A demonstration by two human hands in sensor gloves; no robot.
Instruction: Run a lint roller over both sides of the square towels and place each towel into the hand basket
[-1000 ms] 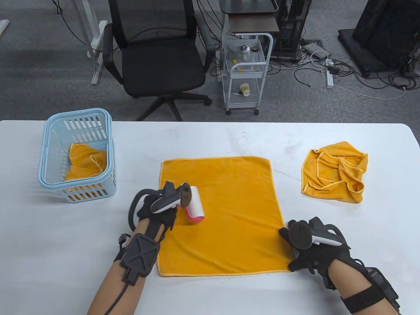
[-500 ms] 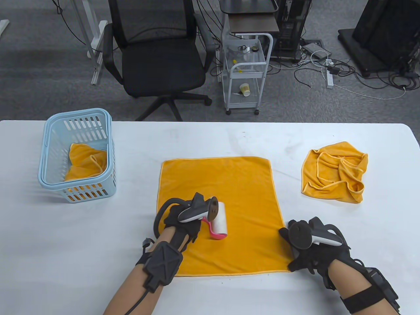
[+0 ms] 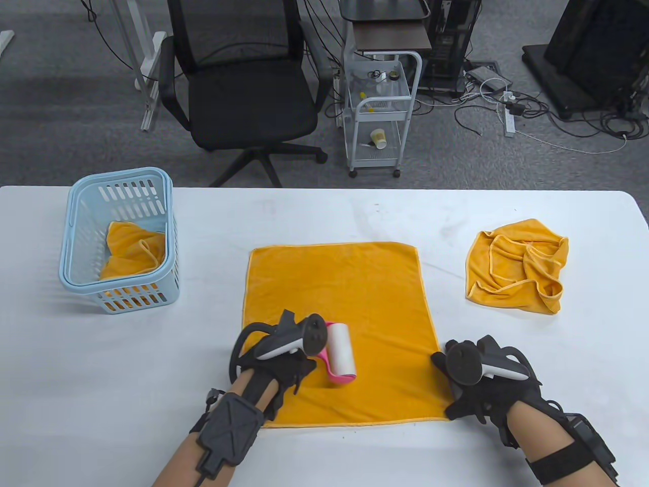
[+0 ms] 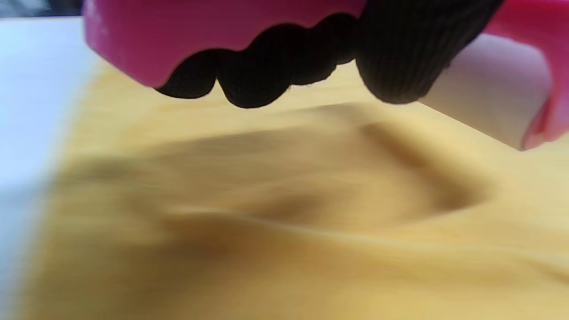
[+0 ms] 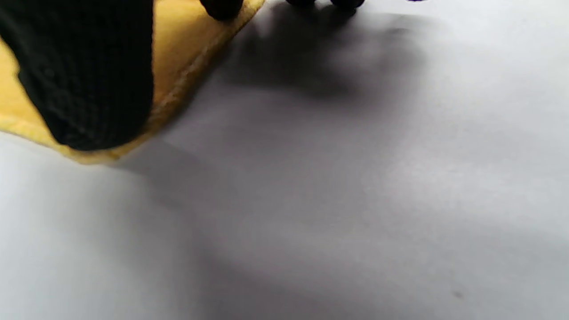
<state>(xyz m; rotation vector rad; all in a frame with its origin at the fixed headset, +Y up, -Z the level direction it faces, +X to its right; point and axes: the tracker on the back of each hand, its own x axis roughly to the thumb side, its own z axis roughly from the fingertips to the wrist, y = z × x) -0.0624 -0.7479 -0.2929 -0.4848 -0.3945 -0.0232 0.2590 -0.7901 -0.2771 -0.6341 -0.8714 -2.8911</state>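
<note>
1. I'm mid-pass with the lint roller (image 3: pixel 340 355) on the flat towel (image 3: pixel 350 284) spread at the middle of the table (image 3: pixel 324 218). The white barrel lies on the cloth in the near-left part of the towel, and the far half looks like the ground I should cover next.
2. To do this well, I'd say: keep the barrel flat so its whole width touches, run straight overlapping lanes, and press lightly. The left wrist view shows a soft ripple in the fabric beside the roller, so pushing hard could bunch it.
3. My left hand (image 3: pixel 276 355) is wrapped round the pink handle; in the wrist view the fingers (image 4: pixel 266 66) curl over it firmly.
4. My right hand (image 3: pixel 476 390) is at the towel's near-right corner. One fingertip (image 5: pixel 89 80) presses down on the hemmed edge there, the other tips touch table just past it. It grips nothing and looks spread flat as an anchor, and I want it kept there so the cloth can't creep.
5. This side isn't finished, I judge; the flip and second side come after.
6. The hand basket (image 3: pixel 119 238) stands at the far left, well apart, with one orange towel already inside.
7. A crumpled towel (image 3: pixel 519 266) waits at the far right, untouched.
</note>
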